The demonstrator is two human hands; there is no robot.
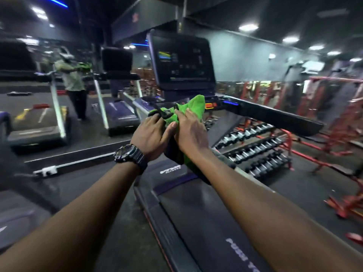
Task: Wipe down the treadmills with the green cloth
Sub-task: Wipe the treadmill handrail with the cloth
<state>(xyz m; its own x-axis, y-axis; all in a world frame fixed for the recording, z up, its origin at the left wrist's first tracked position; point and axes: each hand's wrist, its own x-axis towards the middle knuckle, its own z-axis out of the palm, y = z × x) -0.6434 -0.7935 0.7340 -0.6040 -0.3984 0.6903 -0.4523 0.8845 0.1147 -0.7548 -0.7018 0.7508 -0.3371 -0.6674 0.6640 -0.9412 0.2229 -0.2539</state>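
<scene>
Treadmill [196,222] belt lies nearest, underfoot. Above it, both hands meet at the console handlebar: left hand [151,136], wristwatch [128,155] on its wrist, fingers curled into the green cloth [193,107]; right hand [189,130] grips the same cloth. Console screen [181,61] beyond. Dumbbell rack [255,148] right.

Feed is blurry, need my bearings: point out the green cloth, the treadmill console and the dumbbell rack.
green cloth [197,107]: head view, upper bunched part.
treadmill console [181,61]: head view, screen centre.
dumbbell rack [255,148]: head view, middle tier.
</scene>
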